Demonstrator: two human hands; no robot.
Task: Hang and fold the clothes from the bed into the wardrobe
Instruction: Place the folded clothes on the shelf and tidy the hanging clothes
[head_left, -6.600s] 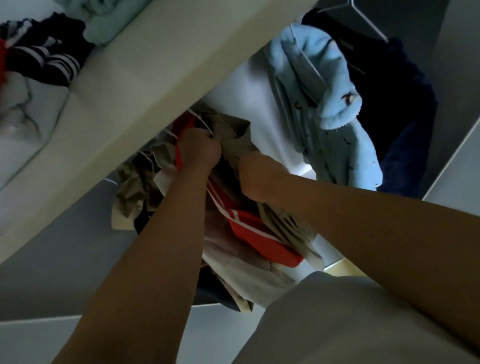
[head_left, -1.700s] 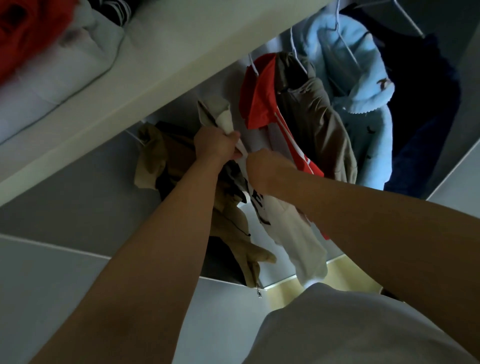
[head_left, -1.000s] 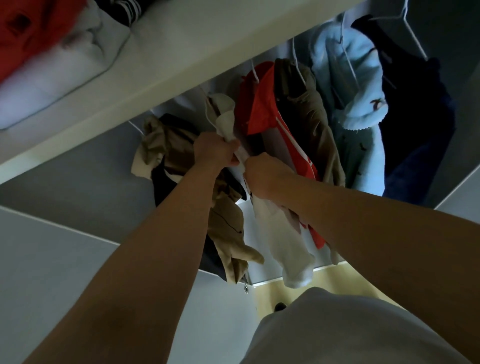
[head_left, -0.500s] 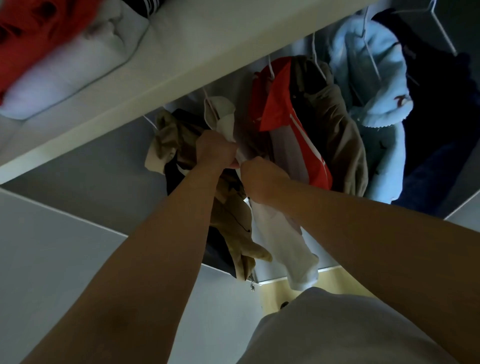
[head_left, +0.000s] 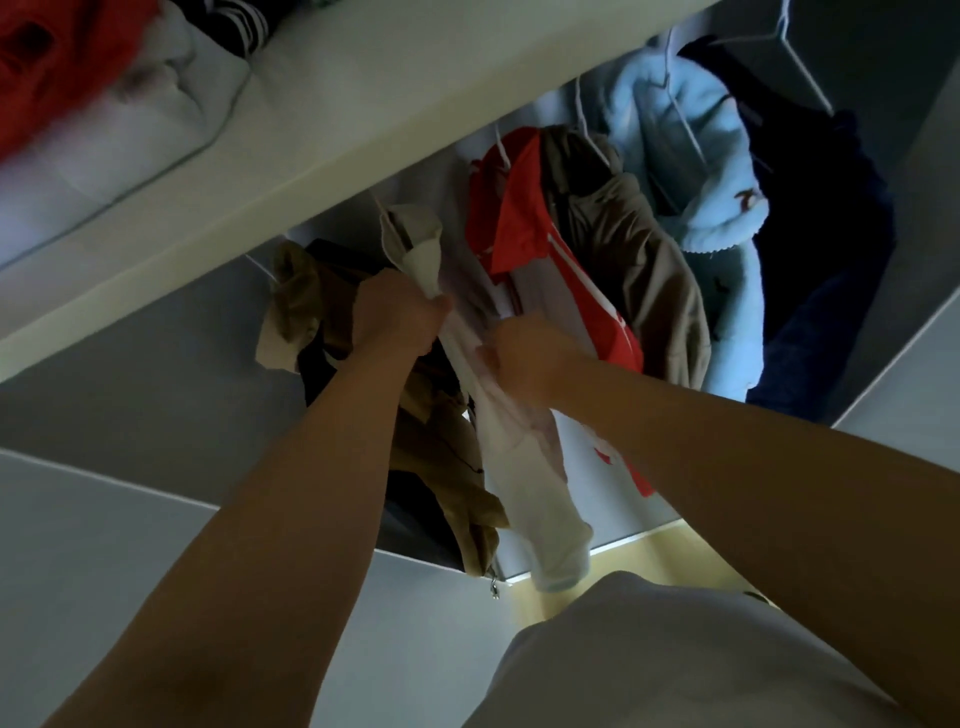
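Both clenched on white garment (head_left: 537, 493) — left hand (head_left: 400, 314), right hand (head_left: 530, 356) — between tan jacket (head_left: 449, 447), red top (head_left: 524, 218), below shelf (head_left: 363, 109)

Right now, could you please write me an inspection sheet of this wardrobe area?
Surface: white shelf above the hanging space, carrying folded clothes.
Job's things: white garment hangs below the shelf; to its right a red and white jacket, a khaki jacket, a light blue fleece and a dark navy garment; to its left a tan garment.
Clutter: on the shelf a red garment, a pale folded garment and a striped item.
Grippers: left hand grips the white garment near its top; right hand grips it just lower.
Cables: nothing seen.
Surroundings: grey wardrobe panel; yellowish floor below; dim light.
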